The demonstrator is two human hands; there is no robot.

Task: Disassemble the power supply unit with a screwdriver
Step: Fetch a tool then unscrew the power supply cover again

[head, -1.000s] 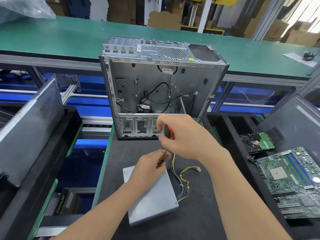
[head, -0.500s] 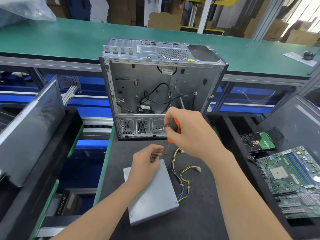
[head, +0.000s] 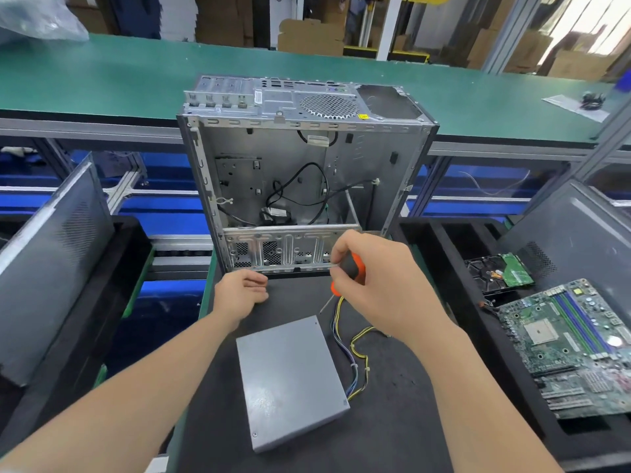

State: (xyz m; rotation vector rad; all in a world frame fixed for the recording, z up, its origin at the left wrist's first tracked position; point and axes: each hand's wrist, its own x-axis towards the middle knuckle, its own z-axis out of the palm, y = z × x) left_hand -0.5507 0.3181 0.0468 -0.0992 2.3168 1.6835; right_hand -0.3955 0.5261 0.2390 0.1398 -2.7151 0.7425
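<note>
A workshop with stacked cardboard boxes at the rear; a long green conveyor belt [head: 119,73] crosses the upper field, and in front of it lies a dark counter [head: 392,421] that carries the work. At 12 o'clock on the counter stands an open, stripped computer case [head: 307,165], upright, its interior showing loose black cables [head: 297,192]. The power supply unit [head: 290,380], a grey metal box, lies flat at 6 o'clock, well apart from the case, with a bundle of yellow, black and coloured wires [head: 355,353] leaving its right side and curling toward 3 o'clock. The right hand [head: 386,285], at centre right, is closed around the orange-and-black handle of a screwdriver [head: 345,278]; the thin shaft slants down toward 7 o'clock, its tip just above the far corner of the power supply unit, contact not discernible. The left hand [head: 239,295], at about 9 o'clock from the right hand, hovers over the counter near the base of the case with fingers loosely curled; whether it holds a small part cannot be told. At 3 o'clock a black tray [head: 444,268] holds a green motherboard [head: 573,343] and a hard drive [head: 498,273]. Grey side panels [head: 51,261] lean at 9 o'clock.
</note>
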